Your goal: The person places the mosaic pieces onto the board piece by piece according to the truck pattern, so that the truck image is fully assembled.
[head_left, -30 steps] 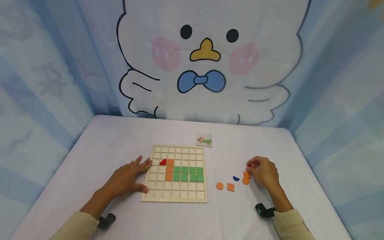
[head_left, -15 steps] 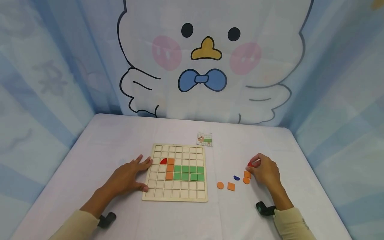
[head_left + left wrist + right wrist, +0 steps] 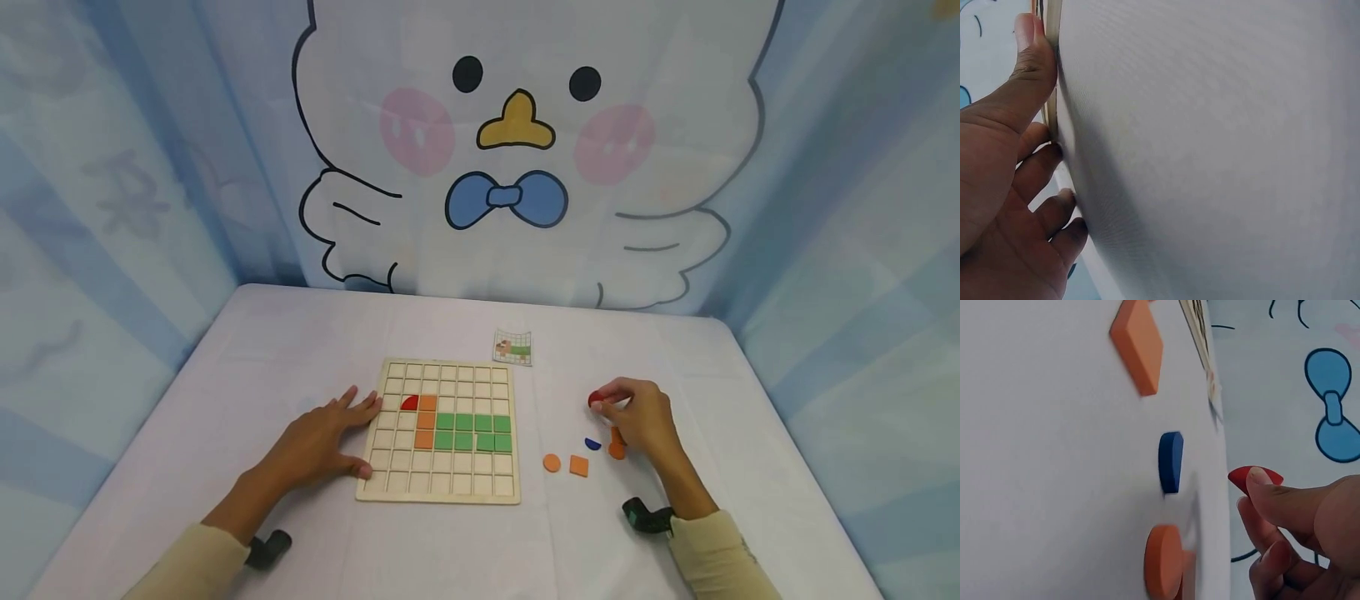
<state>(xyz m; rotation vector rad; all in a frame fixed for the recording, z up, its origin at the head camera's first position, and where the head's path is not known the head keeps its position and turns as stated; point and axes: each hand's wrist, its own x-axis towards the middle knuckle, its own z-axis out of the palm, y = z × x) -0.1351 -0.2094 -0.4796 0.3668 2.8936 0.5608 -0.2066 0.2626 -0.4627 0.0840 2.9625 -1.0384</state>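
Although twelve pieces already sit in the board, six are off it, so the layout looks well along but, I judge, unfinished. In its cells are a red wedge, a column of three orange squares and eight green squares in two rows. Right of the board, the right hand pinches a red piece between thumb and finger. Between that hand and the board lie an orange disc, a loose square and a blue half-disc; a second disc and a second square are farther right, partly behind the hand. Left of the board, the left hand touches its edge, fingers spread, grasping nothing. Just beyond the board, the card bears a small green and brown picture. Only the head view gives the whole arrangement; the right wrist view shows the red piece's curved edge, clear of the cloth, and how thick the loose pieces are. From the left wrist, the thumb lies against the board's narrow side.
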